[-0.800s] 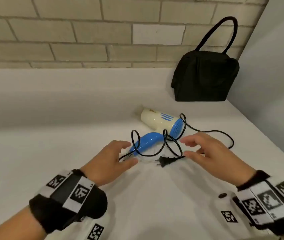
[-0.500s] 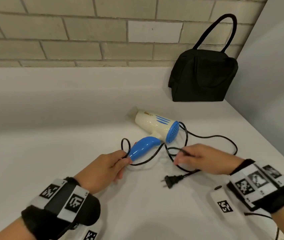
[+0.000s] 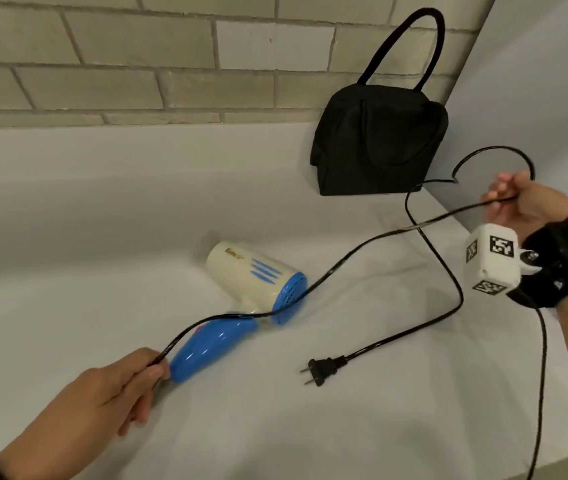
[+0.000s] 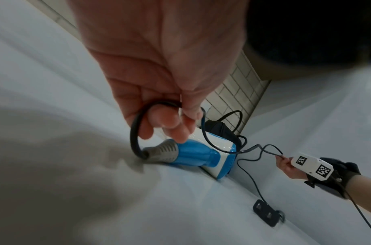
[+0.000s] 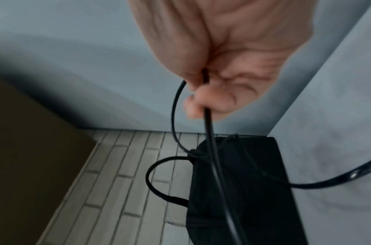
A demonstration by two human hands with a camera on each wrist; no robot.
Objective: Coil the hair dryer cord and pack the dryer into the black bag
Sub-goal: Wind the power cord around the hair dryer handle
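Pinched in both hands, the cord (image 3: 355, 249) stretched from left hand (image 3: 109, 389) to right hand (image 3: 524, 202) above the hair dryer (image 3: 254, 282) on the counter (image 3: 68, 271); the black bag (image 3: 379, 140) stood shut behind. Left wrist view showed fingers (image 4: 170, 121) gripping cord beside the dryer's handle. Right wrist view showed fingers (image 5: 214, 102) clamping cord before the bag.

Hair dryer (image 3: 258, 275): glossy smooth plastic, cream barrel, blue handle and rear cap; ribbed grey matt sleeve (image 4: 162, 151) at cord entry. Cord (image 3: 362, 247): smooth black sheath, slight sheen. Plug (image 3: 320, 370): matt black body, bare metal prongs. Black bag (image 3: 379, 143): matt cloth. Counter (image 3: 68, 271): smooth white, matt. Wall (image 3: 102, 64): rough matt brick.
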